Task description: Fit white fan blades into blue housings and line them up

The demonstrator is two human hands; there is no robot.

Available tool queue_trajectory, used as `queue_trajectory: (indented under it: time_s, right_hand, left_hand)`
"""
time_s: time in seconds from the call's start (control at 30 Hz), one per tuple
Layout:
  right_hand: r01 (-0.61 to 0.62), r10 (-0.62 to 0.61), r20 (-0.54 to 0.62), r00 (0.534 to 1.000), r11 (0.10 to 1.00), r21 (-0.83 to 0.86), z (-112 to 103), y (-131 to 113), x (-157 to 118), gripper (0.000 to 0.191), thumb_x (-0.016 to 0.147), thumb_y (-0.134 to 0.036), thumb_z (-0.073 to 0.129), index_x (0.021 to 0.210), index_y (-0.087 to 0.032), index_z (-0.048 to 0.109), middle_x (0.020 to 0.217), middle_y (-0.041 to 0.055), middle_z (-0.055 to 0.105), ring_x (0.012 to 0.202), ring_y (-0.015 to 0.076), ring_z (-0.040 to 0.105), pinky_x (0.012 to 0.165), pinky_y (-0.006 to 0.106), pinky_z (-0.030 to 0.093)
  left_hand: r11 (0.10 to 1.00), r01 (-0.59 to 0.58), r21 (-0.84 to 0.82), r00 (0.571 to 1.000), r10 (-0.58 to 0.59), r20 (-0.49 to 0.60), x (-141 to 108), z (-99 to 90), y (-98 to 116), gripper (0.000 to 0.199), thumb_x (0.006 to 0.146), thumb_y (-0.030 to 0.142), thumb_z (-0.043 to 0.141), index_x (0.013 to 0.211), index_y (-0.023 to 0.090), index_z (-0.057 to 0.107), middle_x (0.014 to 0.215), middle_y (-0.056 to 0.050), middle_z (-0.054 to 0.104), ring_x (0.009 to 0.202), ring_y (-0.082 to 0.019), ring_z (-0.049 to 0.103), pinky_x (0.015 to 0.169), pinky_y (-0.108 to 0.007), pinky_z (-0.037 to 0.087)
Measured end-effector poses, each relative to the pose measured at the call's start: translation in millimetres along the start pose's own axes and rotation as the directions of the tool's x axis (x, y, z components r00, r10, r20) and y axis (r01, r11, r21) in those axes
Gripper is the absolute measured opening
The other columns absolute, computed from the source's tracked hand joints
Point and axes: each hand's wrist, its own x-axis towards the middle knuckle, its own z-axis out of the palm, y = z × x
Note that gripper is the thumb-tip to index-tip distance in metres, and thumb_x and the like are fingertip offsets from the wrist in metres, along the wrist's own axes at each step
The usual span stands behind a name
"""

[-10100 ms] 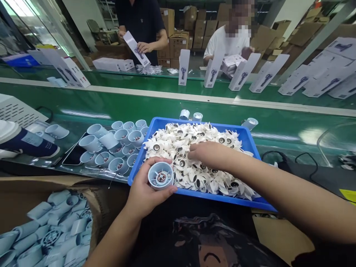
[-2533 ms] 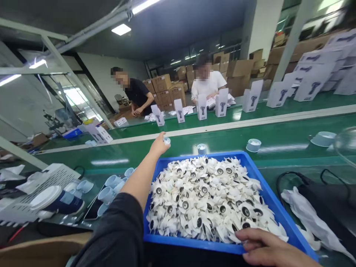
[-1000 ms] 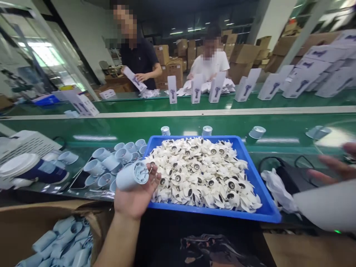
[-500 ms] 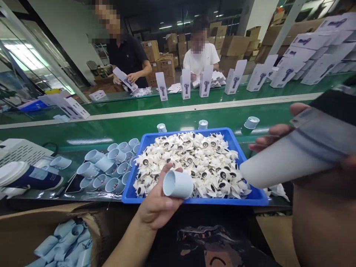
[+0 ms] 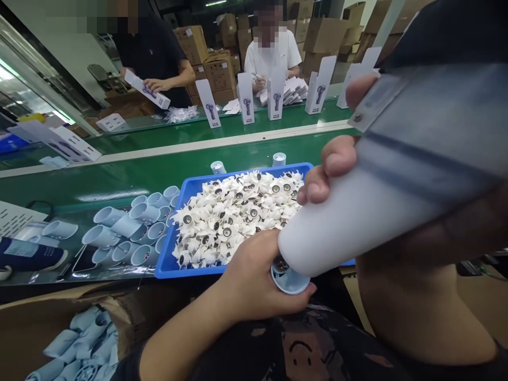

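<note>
Evidently your left hand (image 5: 257,275) is clamped around a pale blue cylinder (image 5: 292,283), its mouth turned up toward you, just on the near side of the blue tray (image 5: 190,273). Your right hand (image 5: 337,156) has its fingers curled about a frosted tool (image 5: 333,227), whose rounded nose slants down from the tray's right and covers part of that mouth; whether nose and cylinder touch cannot be told from this angle. The cylinder looks light, stiff and smooth, probably thin-walled plastic and a little slippery, so it is best held around the outer wall, clear of the small dark core within. The tool, being bulkier, likely weighs more and suits a full grip about its body. Within the tray lie heaped white impellers (image 5: 234,222), whose thin blades are presumably fragile. Left of the tray, similar cylinders (image 5: 130,227) cluster on the bench; nearer you, at lower left, a cardboard carton (image 5: 24,317) holds more. Beyond the tray runs a glossy green belt (image 5: 166,159), with upright white boxes (image 5: 245,100) past its pale strip, two co-workers (image 5: 273,58) behind them, and stacked brown cartons (image 5: 323,39) farther back.
</note>
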Motion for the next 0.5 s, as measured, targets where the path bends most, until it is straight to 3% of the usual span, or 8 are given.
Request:
queue_trajectory:
  time_s: [0.1, 0.17, 0.27, 0.33, 0.43, 0.5]
  right_hand:
    - [-0.057, 0.057, -0.007, 0.998, 0.997, -0.061, -6.0, -1.8, -4.2, 0.081, 0.066, -0.094, 0.06, 0.11, -0.026, 0.056, 0.078, 0.0005, 0.057, 0.065, 0.021, 0.056, 0.062, 0.032, 0.053]
    - [-0.06, 0.062, 0.002, 0.998, 0.979, -0.194, -12.7, -3.3, -7.3, 0.084, 0.067, -0.099, 0.05, 0.117, -0.032, 0.052, 0.086, 0.0007, 0.057, 0.07, 0.0218, 0.057, 0.068, 0.033, 0.052]
    - [-0.089, 0.046, -0.113, 0.992, 0.909, -0.407, -17.6, -4.7, -10.8, 0.096, 0.068, -0.103, 0.033, 0.136, -0.036, 0.042, 0.091, 0.0032, 0.055, 0.073, 0.0231, 0.057, 0.07, 0.034, 0.05]
    - [-0.082, 0.04, -0.114, 0.993, 0.918, -0.388, -15.9, -4.8, -11.2, 0.101, 0.07, -0.102, 0.031, 0.141, -0.032, 0.039, 0.091, 0.0047, 0.056, 0.073, 0.0236, 0.057, 0.07, 0.035, 0.051]
    - [-0.042, 0.046, 0.013, 0.999, 0.98, -0.194, -13.5, -4.5, -9.6, 0.098, 0.071, -0.101, 0.037, 0.132, -0.026, 0.05, 0.09, 0.0057, 0.057, 0.076, 0.0253, 0.06, 0.07, 0.037, 0.054]
    - [-0.022, 0.023, 0.001, 1.0, 0.966, -0.256, -21.5, -6.0, -9.4, 0.095, 0.076, -0.098, 0.04, 0.135, -0.024, 0.05, 0.09, 0.0067, 0.057, 0.078, 0.026, 0.061, 0.069, 0.037, 0.055]
  left_hand:
    - [0.999, -0.031, 0.006, 1.0, 0.031, 0.002, 2.2, 4.2, 1.2, 0.021, 0.067, 0.027, 0.074, 0.079, 0.019, 0.058, 0.077, -0.002, 0.063, 0.067, -0.016, 0.058, 0.061, -0.026, 0.045]
    - [0.999, -0.041, -0.006, 0.999, 0.041, 0.008, 3.7, 6.0, 1.9, 0.021, 0.067, 0.028, 0.072, 0.078, 0.018, 0.057, 0.077, -0.002, 0.063, 0.067, -0.016, 0.058, 0.061, -0.027, 0.046]
    - [0.999, -0.046, -0.019, 0.999, 0.047, 0.012, 5.3, 8.5, 3.7, 0.019, 0.067, 0.026, 0.071, 0.076, 0.019, 0.056, 0.075, -0.001, 0.061, 0.065, -0.015, 0.056, 0.06, -0.026, 0.045]
    - [0.999, -0.037, -0.013, 0.999, 0.037, 0.007, 5.8, 10.5, 6.2, 0.019, 0.066, 0.023, 0.072, 0.075, 0.019, 0.055, 0.074, 0.0, 0.06, 0.064, -0.014, 0.054, 0.059, -0.025, 0.043]
    - [1.0, 0.02, -0.011, 0.999, -0.02, 0.045, 5.7, 12.3, 10.4, 0.021, 0.065, 0.023, 0.074, 0.077, 0.019, 0.056, 0.076, 0.0, 0.061, 0.065, -0.015, 0.056, 0.059, -0.026, 0.044]
    - [0.996, 0.088, 0.014, 0.988, -0.089, 0.125, 3.9, 10.5, 9.4, 0.026, 0.066, 0.024, 0.076, 0.087, 0.02, 0.061, 0.081, -0.001, 0.065, 0.069, -0.017, 0.06, 0.06, -0.028, 0.048]
